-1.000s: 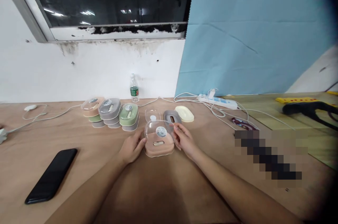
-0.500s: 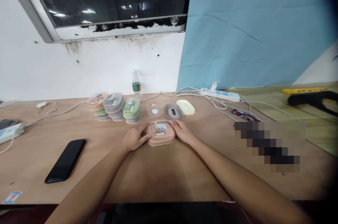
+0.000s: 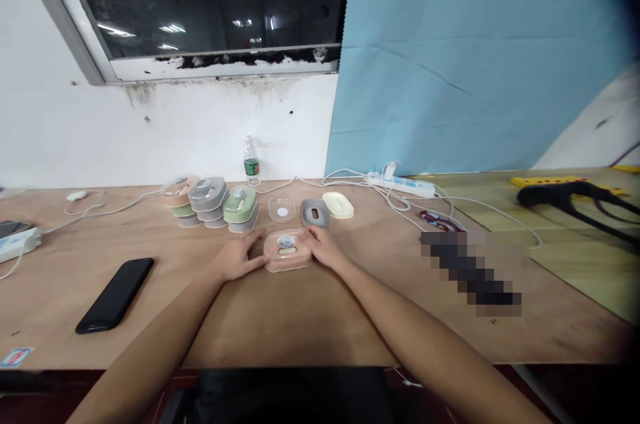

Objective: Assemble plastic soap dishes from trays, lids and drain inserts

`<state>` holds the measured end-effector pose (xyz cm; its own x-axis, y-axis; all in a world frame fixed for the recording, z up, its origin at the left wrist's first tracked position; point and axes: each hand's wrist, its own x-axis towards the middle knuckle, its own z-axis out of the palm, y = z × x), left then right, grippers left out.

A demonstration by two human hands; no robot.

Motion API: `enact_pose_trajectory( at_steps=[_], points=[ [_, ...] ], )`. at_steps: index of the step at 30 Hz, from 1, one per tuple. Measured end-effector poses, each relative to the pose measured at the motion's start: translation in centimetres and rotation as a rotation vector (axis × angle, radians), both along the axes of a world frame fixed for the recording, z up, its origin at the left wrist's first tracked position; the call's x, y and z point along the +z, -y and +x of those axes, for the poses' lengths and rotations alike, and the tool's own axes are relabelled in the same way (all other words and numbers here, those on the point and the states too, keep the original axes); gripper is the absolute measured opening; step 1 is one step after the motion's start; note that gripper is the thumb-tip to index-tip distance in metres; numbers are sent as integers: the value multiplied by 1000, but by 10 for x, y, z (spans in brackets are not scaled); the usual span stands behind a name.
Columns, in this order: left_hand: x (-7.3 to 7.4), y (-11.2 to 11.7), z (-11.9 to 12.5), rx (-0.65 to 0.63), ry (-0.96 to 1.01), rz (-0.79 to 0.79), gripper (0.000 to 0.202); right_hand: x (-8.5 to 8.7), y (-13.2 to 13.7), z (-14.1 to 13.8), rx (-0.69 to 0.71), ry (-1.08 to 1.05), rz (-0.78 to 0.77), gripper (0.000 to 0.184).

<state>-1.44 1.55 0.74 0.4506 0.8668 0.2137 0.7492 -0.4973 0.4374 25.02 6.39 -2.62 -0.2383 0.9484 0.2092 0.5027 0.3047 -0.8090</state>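
A pink soap box (image 3: 287,261) with a clear lid and a round white sticker lies flat on the table in front of me. At its left side my left hand (image 3: 237,259) has its thumb and fingers spread, the thumb tip close to the box's edge; whether it touches cannot be told. My right hand (image 3: 324,247) holds the box's right side, fingers at the far right corner. Just behind are a loose clear lid (image 3: 282,209), a grey soap box base (image 3: 315,213) with a slot, and a cream tray (image 3: 338,205).
Stacked soap boxes stand at back left, topped by a pink one (image 3: 179,192), a grey one (image 3: 207,194) and a green one (image 3: 240,204). A bottle (image 3: 251,164) is by the wall. A black phone (image 3: 116,295) lies left; a power strip (image 3: 401,185) with cables lies back right.
My left hand has opened away from the pink box's left side, its fingers more spread. My right hand stays at the right side. The view has shifted slightly.
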Motion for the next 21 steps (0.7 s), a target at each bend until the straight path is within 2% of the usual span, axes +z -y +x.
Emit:
enact_pose_trajectory(
  at_steps=[2,4,10,14,17,19,21],
  points=[
    [-4,1,2,-24,-3,26,84,0,0,0,9,0,3,43],
    [-7,2,7,-53,-13,28,89,0,0,1,2,-10,8,42],
    [-2,11,14,-39,38,78,83,1,-3,5,-40,-86,20,44],
    [7,16,7,-3,73,239,78,4,-6,9,-102,-150,75,45],
    [15,8,-1,143,168,404,76,3,-9,10,-117,-175,58,46],
    [23,-1,-5,337,250,452,77,1,-10,10,-82,-184,30,46],
    [33,-10,-8,548,285,416,80,-1,-10,10,-32,-183,18,44]
  ],
)
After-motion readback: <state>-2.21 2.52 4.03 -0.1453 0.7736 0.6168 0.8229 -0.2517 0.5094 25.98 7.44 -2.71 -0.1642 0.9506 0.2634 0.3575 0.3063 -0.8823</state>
